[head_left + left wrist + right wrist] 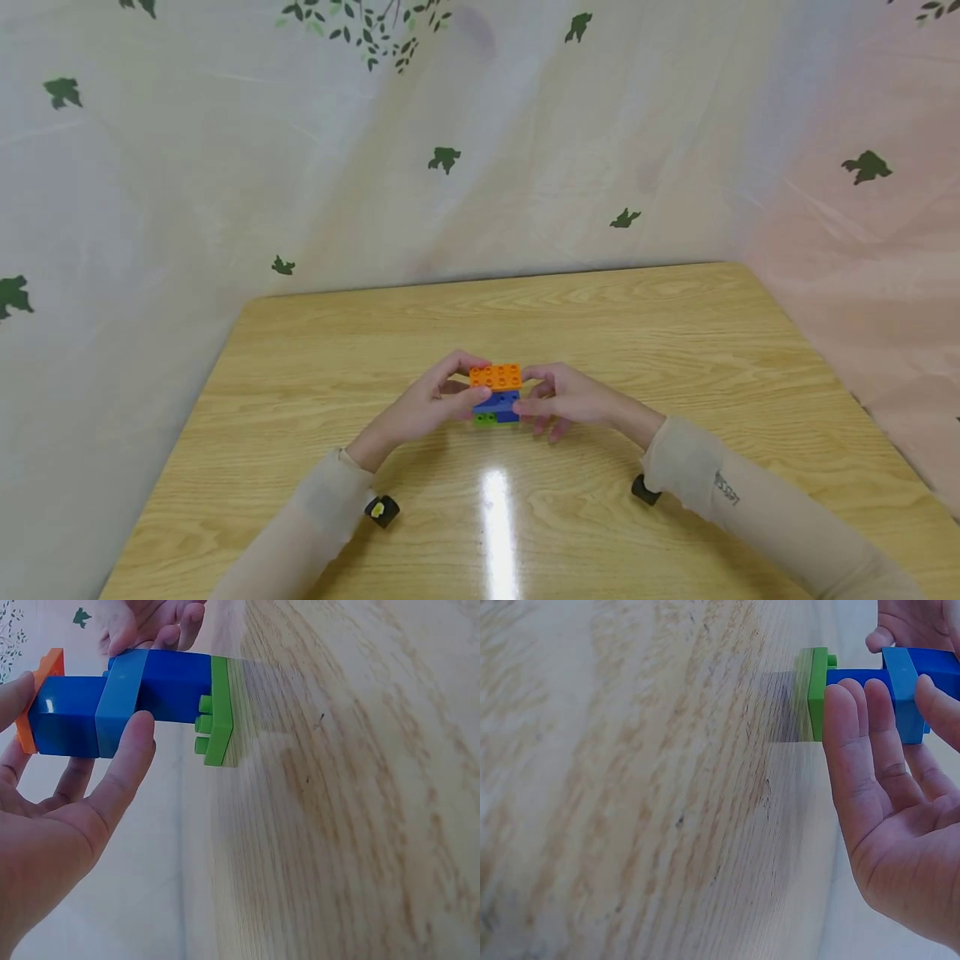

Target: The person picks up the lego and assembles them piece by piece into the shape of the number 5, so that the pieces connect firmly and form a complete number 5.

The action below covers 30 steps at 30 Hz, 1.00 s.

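A stack of toy building blocks stands upright on the table between the two hands. On its top is an orange studded plate [495, 377]. Beneath it come a dark blue brick [69, 716], a lighter blue brick [120, 697], another dark blue brick [180, 682], and a green studded plate [219, 712] at the bottom. The left hand [427, 404] holds the upper stack from the left, thumb in front and index finger behind. From the right, the right hand [570, 396] pinches the middle bricks with thumb and index finger, its other fingers extended beside the lower brick.
The wooden table [337, 350] stretches around the hands, with a bright reflection in front. A pale cloth [525, 125] with leaf and bird prints hangs behind it. Small dark devices [382, 511] sit under the wrists at the cuffs of the beige sleeves [772, 508].
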{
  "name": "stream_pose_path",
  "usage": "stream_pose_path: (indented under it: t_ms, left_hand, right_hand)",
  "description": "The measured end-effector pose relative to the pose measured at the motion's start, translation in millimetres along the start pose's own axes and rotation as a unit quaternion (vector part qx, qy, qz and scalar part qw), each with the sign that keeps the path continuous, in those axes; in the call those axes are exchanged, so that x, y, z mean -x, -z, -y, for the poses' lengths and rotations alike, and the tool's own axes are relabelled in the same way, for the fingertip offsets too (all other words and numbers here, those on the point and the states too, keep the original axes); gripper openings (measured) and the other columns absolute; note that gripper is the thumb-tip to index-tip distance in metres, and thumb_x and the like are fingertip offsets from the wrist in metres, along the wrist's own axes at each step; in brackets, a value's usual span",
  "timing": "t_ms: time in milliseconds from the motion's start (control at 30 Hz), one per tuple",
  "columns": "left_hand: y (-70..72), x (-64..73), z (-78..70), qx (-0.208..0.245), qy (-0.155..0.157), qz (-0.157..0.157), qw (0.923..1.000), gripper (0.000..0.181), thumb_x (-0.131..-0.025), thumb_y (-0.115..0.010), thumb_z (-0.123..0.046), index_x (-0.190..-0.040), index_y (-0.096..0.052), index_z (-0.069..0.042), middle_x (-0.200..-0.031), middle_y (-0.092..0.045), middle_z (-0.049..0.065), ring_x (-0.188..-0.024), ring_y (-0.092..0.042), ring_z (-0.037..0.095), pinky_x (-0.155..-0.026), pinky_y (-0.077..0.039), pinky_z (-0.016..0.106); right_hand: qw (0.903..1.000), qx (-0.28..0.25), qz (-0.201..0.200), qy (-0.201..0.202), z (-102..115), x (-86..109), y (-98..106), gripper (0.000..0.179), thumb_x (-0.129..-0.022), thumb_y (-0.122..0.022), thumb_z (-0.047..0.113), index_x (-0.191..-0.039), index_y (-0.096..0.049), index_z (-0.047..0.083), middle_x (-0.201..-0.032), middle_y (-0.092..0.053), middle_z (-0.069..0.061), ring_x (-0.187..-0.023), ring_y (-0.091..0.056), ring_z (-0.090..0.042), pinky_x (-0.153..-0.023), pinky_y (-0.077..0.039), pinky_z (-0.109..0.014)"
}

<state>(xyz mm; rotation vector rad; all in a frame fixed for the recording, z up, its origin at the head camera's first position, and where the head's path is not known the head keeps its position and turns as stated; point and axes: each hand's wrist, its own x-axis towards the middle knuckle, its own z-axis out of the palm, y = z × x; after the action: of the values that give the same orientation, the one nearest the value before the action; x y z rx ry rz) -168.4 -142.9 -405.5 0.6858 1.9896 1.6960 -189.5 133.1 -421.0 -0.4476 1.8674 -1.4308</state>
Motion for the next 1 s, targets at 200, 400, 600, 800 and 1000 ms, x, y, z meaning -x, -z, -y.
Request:
stream_pose_path:
  t_ms: [200, 400, 600, 800, 1000]
  left_hand:
    - [-3.9, -11.7, 8.0, -0.016, -0.012, -0.025, 0.9995, 0.033, -0.104, -0.061, -0.023, -0.134, -0.053, -0.015, -0.134, -0.053, 0.011, -0.112, -0.061, 0.036, -0.085, -0.056, 0.06]
    - [-7.2, -23.7, 10.7, -0.025, -0.019, -0.041, 0.9987, 0.031, -0.103, -0.063, -0.023, -0.132, -0.055, -0.015, -0.131, -0.054, 0.009, -0.109, -0.06, 0.036, -0.083, -0.057, 0.059]
    - [-7.8, -30.3, 12.2, -0.031, -0.029, -0.047, 0.998, 0.031, -0.102, -0.064, -0.025, -0.13, -0.056, -0.013, -0.129, -0.055, 0.01, -0.107, -0.06, 0.037, -0.081, -0.057, 0.059]
    - [-8.5, -30.7, 14.2, -0.025, -0.037, -0.052, 0.9977, 0.03, -0.101, -0.065, -0.023, -0.128, -0.057, -0.013, -0.128, -0.056, 0.01, -0.106, -0.06, 0.037, -0.081, -0.057, 0.06]
    - [-10.5, -30.5, 15.8, -0.019, -0.035, -0.052, 0.9978, 0.029, -0.102, -0.064, -0.022, -0.128, -0.057, -0.013, -0.128, -0.056, 0.01, -0.106, -0.06, 0.037, -0.081, -0.057, 0.06]
  right_hand:
    - [0.9998, 0.011, 0.012, 0.007, -5, -6.7, 15, 0.051, -0.097, -0.072, 0.031, -0.14, -0.054, 0.012, -0.101, -0.071, -0.023, -0.079, -0.071, -0.037, -0.062, -0.062, -0.045]
    - [0.9995, 0.021, 0.02, 0.012, -8, -12.8, 30, 0.052, -0.096, -0.072, 0.032, -0.141, -0.053, 0.012, -0.101, -0.071, -0.023, -0.08, -0.071, -0.038, -0.063, -0.062, -0.046]
    - [0.999, 0.031, 0.027, 0.019, -12, -16.7, 38, 0.052, -0.097, -0.072, 0.031, -0.141, -0.053, 0.012, -0.102, -0.071, -0.023, -0.081, -0.071, -0.039, -0.063, -0.062, -0.046]
    - [0.999, 0.032, 0.025, 0.018, -14, -17.4, 38, 0.052, -0.097, -0.072, 0.032, -0.141, -0.053, 0.012, -0.101, -0.071, -0.022, -0.081, -0.071, -0.038, -0.063, -0.062, -0.046]
    - [0.9989, 0.035, 0.024, 0.021, -15, -16.0, 38, 0.053, -0.097, -0.071, 0.032, -0.142, -0.053, 0.011, -0.102, -0.071, -0.023, -0.081, -0.071, -0.039, -0.063, -0.062, -0.045]
